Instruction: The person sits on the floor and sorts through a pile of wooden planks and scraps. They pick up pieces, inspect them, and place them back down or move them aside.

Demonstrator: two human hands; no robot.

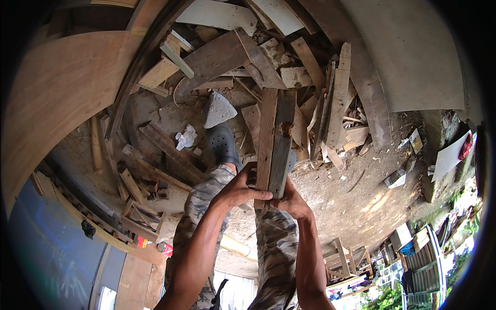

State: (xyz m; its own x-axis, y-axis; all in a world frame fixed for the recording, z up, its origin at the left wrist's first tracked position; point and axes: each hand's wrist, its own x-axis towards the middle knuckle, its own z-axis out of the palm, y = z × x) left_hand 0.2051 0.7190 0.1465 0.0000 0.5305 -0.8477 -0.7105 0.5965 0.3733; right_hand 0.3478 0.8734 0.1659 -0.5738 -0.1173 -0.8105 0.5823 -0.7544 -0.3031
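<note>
Two weathered wooden planks (275, 135), held together side by side, point away from me over a heap of scrap wood. My left hand (238, 189) wraps the near end of the planks from the left. From the right and underneath, my right hand (292, 201) grips the same end. My legs in camouflage trousers (201, 201) show below the hands, and a dark perforated clog (222, 143) on one foot stands on the debris.
A pile of broken boards and offcuts (310, 93) fills the ground ahead. A grey triangular stone (218, 109) and a crumpled white rag (186, 137) lie near the foot. A large curved plywood sheet (62, 98) stands at left. Bare dirt ground (356, 201) lies at right.
</note>
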